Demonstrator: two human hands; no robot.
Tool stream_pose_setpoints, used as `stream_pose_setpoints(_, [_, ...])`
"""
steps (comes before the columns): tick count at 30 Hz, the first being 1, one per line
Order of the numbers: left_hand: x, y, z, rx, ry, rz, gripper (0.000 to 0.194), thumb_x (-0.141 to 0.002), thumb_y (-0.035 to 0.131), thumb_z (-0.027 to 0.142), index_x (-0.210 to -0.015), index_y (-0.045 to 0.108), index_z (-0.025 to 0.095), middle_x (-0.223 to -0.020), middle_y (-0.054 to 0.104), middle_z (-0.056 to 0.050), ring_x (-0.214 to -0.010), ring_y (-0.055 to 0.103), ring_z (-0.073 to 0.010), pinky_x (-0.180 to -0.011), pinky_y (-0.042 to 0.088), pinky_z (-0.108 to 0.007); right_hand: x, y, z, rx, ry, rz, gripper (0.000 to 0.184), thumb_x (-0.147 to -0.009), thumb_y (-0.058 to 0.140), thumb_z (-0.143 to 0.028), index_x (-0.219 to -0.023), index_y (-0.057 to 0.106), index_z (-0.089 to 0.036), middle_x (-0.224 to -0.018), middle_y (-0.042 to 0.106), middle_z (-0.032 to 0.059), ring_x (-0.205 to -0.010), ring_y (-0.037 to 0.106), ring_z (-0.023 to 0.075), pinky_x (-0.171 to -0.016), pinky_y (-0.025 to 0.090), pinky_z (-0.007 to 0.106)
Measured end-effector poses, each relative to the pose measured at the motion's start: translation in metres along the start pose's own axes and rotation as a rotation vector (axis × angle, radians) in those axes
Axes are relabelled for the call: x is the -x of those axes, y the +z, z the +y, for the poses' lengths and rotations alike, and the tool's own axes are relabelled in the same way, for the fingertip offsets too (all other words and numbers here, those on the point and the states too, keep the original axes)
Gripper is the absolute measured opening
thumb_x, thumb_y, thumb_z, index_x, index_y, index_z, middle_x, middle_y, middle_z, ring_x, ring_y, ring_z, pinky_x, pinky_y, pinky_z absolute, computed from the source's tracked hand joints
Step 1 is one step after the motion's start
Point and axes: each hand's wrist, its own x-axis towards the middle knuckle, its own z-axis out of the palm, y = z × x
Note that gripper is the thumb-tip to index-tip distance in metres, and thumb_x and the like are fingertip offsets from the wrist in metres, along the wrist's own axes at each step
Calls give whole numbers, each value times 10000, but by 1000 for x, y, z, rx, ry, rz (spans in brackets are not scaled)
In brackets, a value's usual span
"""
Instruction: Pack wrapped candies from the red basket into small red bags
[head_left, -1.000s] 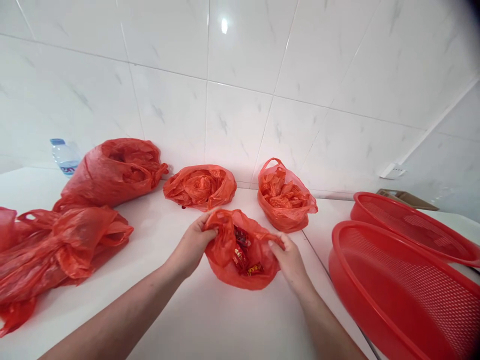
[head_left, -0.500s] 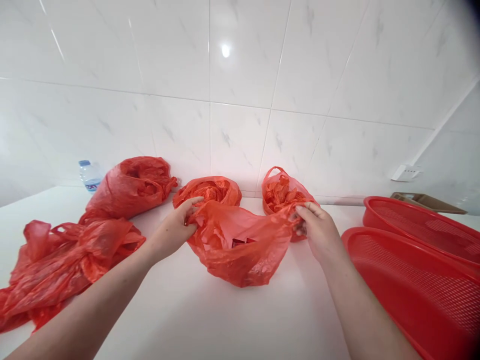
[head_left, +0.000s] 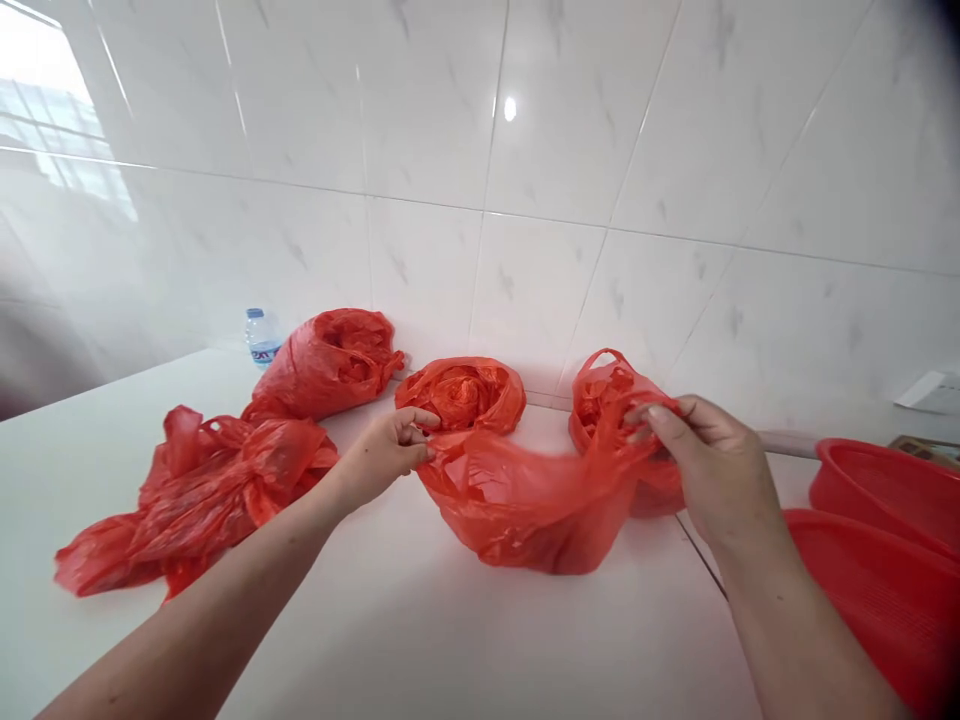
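A thin red plastic bag [head_left: 532, 515] is stretched between my two hands over the white table, its mouth spread and facing up. My left hand [head_left: 394, 450] pinches the bag's left rim between thumb and fingers. At the opposite end, my right hand [head_left: 712, 455] grips a bunched part of the rim. Just behind the held bag stands a round red bag [head_left: 461, 395] with crumpled red plastic inside. Another red bag [head_left: 615, 390] with a loop handle stands behind my right hand, partly hidden by it. What lies inside the held bag cannot be made out.
Crumpled red bags [head_left: 225, 490] lie left of my left forearm. Behind them a full red bag [head_left: 326, 360] leans near the wall, beside a water bottle [head_left: 261, 340]. Red plastic baskets [head_left: 877, 600] stand at the right. A tiled wall [head_left: 420, 270] closes off the back.
The view has turned left, so everything sits further right. My right hand has lifted and drawn its side of the bag outward and up. A dark red item seen inside the bag before is now hidden.
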Motion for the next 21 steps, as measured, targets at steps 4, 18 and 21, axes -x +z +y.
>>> stream_pose_setpoints(4, [-2, -3, -4, 163, -53, -10, 302, -724, 655, 324, -996, 594, 208, -588, 590, 40, -536, 515, -123, -551, 390, -246, 17, -3, 38, -131, -18, 36, 422, -722, 674, -547, -1043, 628, -277, -1107, 626, 96, -1004, 600, 282, -760, 524, 389])
stream_pose_setpoints(18, [35, 25, -16, -664, 245, 151, 247, -739, 643, 394, -949, 629, 265, -880, 634, -44, -822, 568, -245, -678, 398, -322, 77, 42, 83, -49, 267, -295, 640, -693, 730, -397, -1278, 495, -289, -1232, 597, 65, -1088, 572, 262, -858, 503, 379])
stream_pose_setpoints(21, [31, 36, -36, -762, 93, -46, 353, -679, 659, 299, -1029, 621, 281, -953, 642, -57, -837, 585, -267, -639, 382, -313, 82, 40, 97, 13, 307, -343, 335, -785, 619, -403, -1068, 639, -223, -995, 678, 57, -906, 615, 240, -763, 503, 339])
